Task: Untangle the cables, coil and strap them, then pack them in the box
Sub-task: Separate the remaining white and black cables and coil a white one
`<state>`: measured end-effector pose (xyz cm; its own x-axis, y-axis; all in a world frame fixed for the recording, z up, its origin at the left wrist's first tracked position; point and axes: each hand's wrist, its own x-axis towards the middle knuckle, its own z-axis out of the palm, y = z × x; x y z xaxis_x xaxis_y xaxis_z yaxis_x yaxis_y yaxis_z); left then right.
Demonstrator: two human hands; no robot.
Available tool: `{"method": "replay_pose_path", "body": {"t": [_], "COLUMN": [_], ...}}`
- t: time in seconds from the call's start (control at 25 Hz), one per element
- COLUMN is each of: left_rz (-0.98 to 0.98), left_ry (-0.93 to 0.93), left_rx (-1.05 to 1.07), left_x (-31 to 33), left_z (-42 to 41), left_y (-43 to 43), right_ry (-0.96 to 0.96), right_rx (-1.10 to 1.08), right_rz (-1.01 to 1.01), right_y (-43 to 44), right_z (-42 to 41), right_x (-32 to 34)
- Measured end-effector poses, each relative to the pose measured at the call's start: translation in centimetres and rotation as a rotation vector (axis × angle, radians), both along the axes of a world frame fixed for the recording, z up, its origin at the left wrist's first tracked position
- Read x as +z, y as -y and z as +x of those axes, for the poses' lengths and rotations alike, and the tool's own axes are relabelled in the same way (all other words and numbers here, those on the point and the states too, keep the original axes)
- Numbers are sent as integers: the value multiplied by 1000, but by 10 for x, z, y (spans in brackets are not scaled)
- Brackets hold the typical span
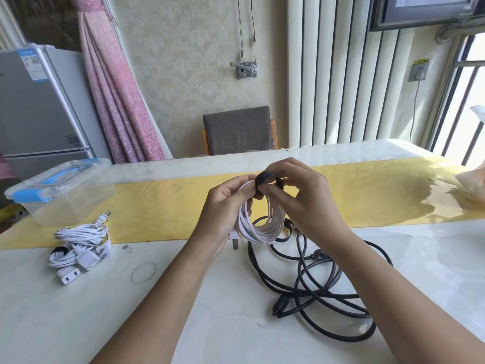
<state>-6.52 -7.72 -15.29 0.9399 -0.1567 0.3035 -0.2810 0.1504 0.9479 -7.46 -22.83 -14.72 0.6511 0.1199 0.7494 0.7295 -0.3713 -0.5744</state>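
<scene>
Tabletop (78, 311): left hand (225, 206) grips coil (262, 229), right hand (301, 190) pinches strap (266, 178).

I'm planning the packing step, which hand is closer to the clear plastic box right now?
Left. The left hand, holding the white cable coil, is right of the box; the right hand, pinching the black strap, is farther right.

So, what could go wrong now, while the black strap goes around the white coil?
1. The black strap is only pinched by the right hand at the top of the white coil and does not look closed. If the left hand relaxes, the loops may spring apart.
2. The coil's plug hangs free near the black cables, which lie tangled on the table. It may catch in them.
</scene>
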Motion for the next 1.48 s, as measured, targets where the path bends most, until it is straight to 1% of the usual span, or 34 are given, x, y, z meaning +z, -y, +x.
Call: {"method": "replay_pose_path", "body": {"t": [0.16,0.24,0.32,0.44,0.52,0.76,0.84,0.96,1.08,1.16,1.32,1.48], "left_rz": [49,104,168,304,359,378,363,333,332,311,286,339], "left_ry": [42,83,124,214,261,285,301,303,313,323,344,342], "left_rx": [-3,-8,-18,39,70,23,31,51,31,20,30,1], "left_x": [-2,-2,0,2,2,0,3,5,4,4,3,4], "left_z": [1,1,-1,-6,-8,-9,-12,-15,-17,-17,-19,-20], "left_y": [-2,-4,-6,-5,-5,-5,-4,-2,0,0,3,4], "right_ry": [-252,-330,-392,-505,-572,-594,-622,-706,-843,-909,-982,-1076], "right_rx": [63,130,140,158,192,197,232,333,458,529,600,599], "right_rz": [160,215,241,266,296,321,354,418,497,509,494,542], "right_y": [4,8,10,10,11,9,11,15,18,18,19,21], "right_z": [3,5,5,4,5,3,4,6,8,8,9,11], "right_x": [3,5,6,8,8,9,9,9,9,9,8,7]}}
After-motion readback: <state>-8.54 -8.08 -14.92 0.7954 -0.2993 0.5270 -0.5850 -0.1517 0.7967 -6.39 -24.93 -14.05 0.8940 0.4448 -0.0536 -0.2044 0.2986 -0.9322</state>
